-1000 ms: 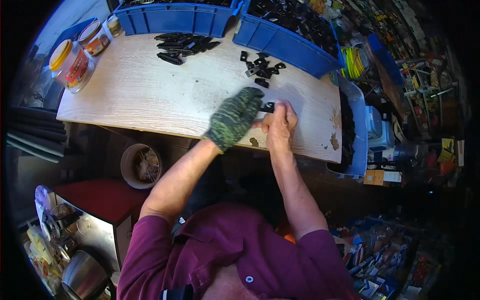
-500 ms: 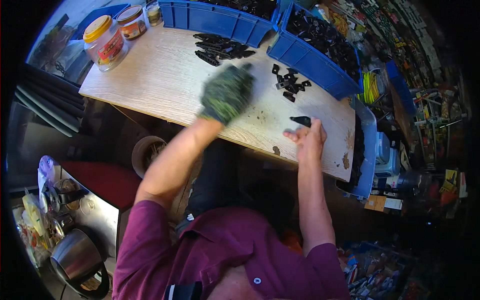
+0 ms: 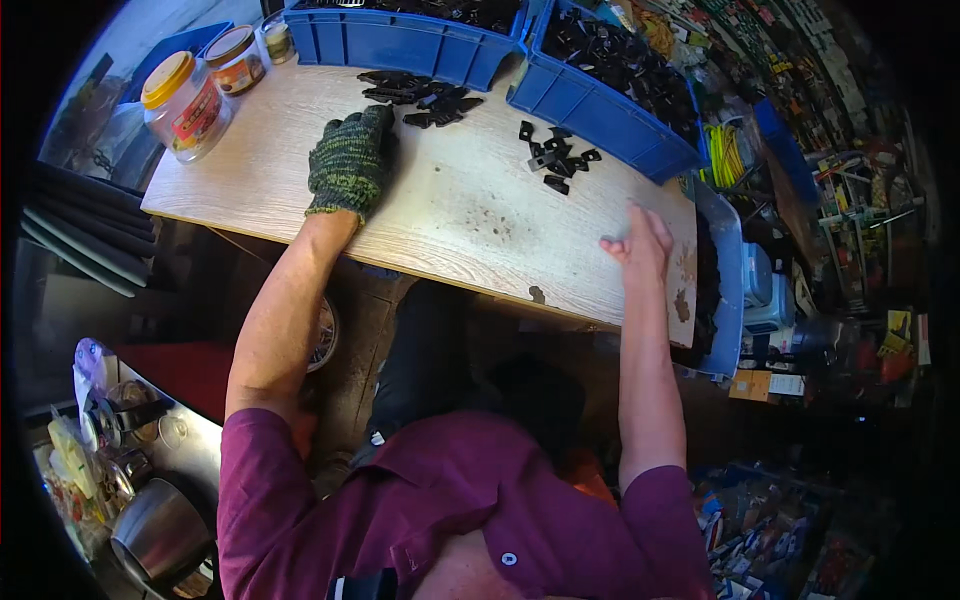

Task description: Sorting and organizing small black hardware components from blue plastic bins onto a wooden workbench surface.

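The gloved left hand (image 3: 350, 160) lies flat and empty, with the pile of black parts (image 3: 420, 93) just beyond its fingertips.

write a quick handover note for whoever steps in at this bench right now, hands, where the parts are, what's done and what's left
Left hand: gloved, flat on the wooden bench top, fingertips at the left pile of black plastic parts; nothing visibly gripped.
Right hand: bare, open, empty, raised near the bench's right edge.
Parts: a second small pile of black parts lies mid-bench; the blue bin at back left and the blue bin at back right both hold more black parts.
Done: cannot tell from this view.
Left: both loose piles are on the bench.
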The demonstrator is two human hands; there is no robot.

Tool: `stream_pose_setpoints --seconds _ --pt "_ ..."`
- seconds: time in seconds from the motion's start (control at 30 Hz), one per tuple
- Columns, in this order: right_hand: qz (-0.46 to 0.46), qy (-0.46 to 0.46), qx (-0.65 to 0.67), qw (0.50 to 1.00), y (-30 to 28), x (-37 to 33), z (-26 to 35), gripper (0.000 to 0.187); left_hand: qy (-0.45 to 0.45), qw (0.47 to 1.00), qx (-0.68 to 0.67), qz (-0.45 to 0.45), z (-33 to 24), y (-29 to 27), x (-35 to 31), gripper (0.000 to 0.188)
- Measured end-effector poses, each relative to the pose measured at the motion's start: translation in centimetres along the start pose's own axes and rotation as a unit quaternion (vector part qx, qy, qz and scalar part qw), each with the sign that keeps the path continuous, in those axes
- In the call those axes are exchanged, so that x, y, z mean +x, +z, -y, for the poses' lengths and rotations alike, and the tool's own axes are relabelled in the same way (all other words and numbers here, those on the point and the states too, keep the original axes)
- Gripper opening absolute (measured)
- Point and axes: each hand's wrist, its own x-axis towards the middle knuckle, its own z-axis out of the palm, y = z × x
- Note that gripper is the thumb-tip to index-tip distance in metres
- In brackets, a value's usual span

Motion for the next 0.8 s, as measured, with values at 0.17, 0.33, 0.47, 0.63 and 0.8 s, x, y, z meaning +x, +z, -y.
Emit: stream_pose_setpoints --seconds 0.17,0.33,0.47,0.63,0.8 --pt "0.09 -0.024 -0.236 0.967 4.9 -1.1 0.6 0.037 -0.027 0.998 0.049 0.026 0.4 0.3 0.6 0.032" --pt "0.134 -0.067 -0.355 0.923 7.1 -1.0 0.5 0.046 -0.05 0.996 0.055 0.042 0.2 -0.2 0.8 0.033" --pt "0.136 -0.106 -0.439 0.882 7.7 -1.3 0.7 0.043 -0.057 0.994 0.07 0.06 -0.3 -0.6 1.3 0.029" --pt "0.142 -0.114 -0.475 0.861 8.7 -2.3 1.3 0.041 -0.052 0.993 0.075 0.072 0.3 -0.7 1.6 0.034" --pt "0.13 -0.101 -0.461 0.872 6.9 -1.3 0.6 0.038 0.025 0.993 -0.115 0.023 -3.0 -0.3 -2.0 0.033"
